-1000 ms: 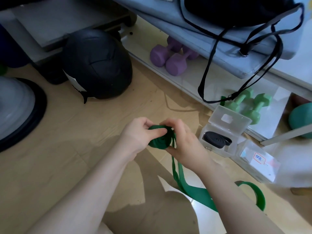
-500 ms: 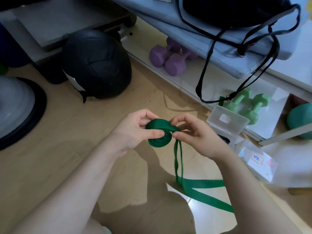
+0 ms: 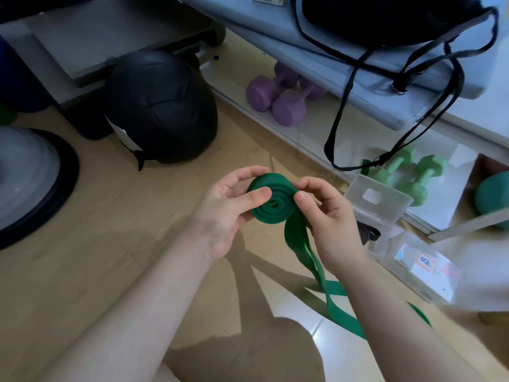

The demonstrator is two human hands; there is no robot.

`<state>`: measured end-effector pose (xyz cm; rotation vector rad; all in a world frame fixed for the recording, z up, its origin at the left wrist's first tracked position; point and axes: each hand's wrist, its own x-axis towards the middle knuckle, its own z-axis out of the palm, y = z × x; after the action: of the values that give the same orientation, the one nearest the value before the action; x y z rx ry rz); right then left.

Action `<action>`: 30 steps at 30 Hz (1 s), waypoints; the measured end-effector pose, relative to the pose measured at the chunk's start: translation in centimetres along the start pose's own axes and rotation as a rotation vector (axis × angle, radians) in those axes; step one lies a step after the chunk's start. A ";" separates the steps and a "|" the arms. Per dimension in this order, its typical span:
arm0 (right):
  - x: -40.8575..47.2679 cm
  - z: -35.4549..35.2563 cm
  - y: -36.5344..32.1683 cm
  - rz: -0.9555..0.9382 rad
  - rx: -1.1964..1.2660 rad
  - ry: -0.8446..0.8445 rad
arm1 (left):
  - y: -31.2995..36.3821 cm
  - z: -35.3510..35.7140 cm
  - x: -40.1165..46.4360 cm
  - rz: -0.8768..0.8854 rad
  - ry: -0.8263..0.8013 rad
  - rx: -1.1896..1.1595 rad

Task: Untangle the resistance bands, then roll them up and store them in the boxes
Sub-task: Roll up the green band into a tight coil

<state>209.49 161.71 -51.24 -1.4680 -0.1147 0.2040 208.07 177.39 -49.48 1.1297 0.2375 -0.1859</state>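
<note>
Here, the left hand [image 3: 225, 213] pinches the green band [image 3: 271, 201] roll, thumb pressed on its coiled face, fingers curled behind. The right hand [image 3: 327, 216] grasps the roll's right edge, thumb on the rim. The loose tail hangs down to the floor [image 3: 96, 257]. Right of the hands sit open clear boxes [image 3: 377, 199].

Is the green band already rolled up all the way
No, the green band is only partly coiled between the hands, and a long tail trails down to the floor.
</note>
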 end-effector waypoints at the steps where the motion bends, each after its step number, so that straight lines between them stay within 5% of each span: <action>1: -0.1 0.3 0.0 -0.016 -0.005 0.015 | -0.1 0.0 0.1 0.004 0.017 -0.050; 11: -0.8 2.4 1.1 -0.024 0.077 0.021 | -1.2 0.2 -0.3 -0.029 0.095 -0.322; 15: -0.2 1.9 1.2 0.049 -0.045 -0.047 | -0.3 -1.7 -0.1 -0.138 0.104 0.049; 21: 0.2 1.4 0.9 0.130 -0.241 -0.439 | 1.5 -4.2 -1.4 -0.303 -0.072 0.547; 30: 0.4 0.9 0.7 0.127 -0.273 -0.351 | 0.8 -2.8 -1.3 -0.201 -0.029 0.575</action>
<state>209.66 162.77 -51.82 -1.7008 -0.3451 0.5678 206.77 180.25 -49.55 1.6723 0.2807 -0.4693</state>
